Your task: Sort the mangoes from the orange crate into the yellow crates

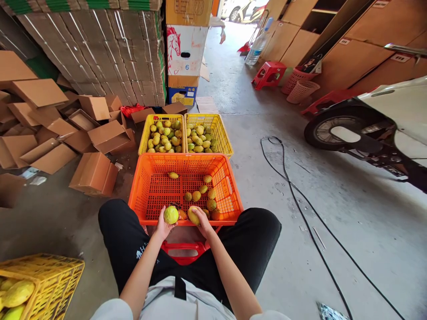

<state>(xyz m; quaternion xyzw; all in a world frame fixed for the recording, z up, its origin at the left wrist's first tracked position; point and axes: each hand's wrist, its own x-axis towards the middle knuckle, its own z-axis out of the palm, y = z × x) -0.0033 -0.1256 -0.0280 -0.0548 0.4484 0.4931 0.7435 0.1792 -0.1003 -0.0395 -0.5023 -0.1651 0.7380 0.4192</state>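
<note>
Near the front rim of a large orange plastic crate [143, 182], my left hand [163, 227] holds a round yellow-green fruit [171, 214]; its exact kind is unclear. My right hand [203, 220] is closed around a yellower, longer fruit [193, 215]. Both fruits are held just above the crate's near edge, a short way apart. Inside the crate lie several loose fruits [196, 196], mostly toward the right side, with a single fruit [172, 175] near the back. The crate is between my knees, and part of its near floor is hidden by my hands.
Two yellow crates [224, 137] of similar fruit touch the orange crate's far side. Another yellow crate [56, 284] stands at lower left. Empty cardboard boxes [91, 171] are heaped on the left. A black cable [296, 195] crosses the floor near a motorbike [376, 124]. A red stool [268, 74] stands farther back.
</note>
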